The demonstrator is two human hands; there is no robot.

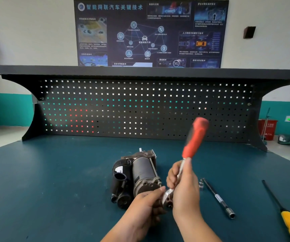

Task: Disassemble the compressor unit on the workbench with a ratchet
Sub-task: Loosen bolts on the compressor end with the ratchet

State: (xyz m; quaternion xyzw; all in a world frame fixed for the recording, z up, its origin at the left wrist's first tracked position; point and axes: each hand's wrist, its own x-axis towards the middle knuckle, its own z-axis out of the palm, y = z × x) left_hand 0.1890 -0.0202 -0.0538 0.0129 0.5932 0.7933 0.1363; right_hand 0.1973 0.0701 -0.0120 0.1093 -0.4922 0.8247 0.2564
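The compressor unit (135, 177), dark grey with a cylindrical motor and black plastic parts, lies on the blue-green workbench (53, 180). A ratchet (194, 138) with a red handle stands tilted up and to the right, blurred, its chrome head (167, 198) at the compressor's near right end. My right hand (184, 186) grips the ratchet's metal shaft just below the red handle. My left hand (146, 205) pinches at the ratchet head, fingers curled; what is under it is hidden.
A long extension bar (218, 198) with a socket end lies right of my hands, a small socket (201, 184) beside its far end. A yellow-handled screwdriver (283, 212) lies at the far right. A dark pegboard back panel (140, 109) rises behind the bench.
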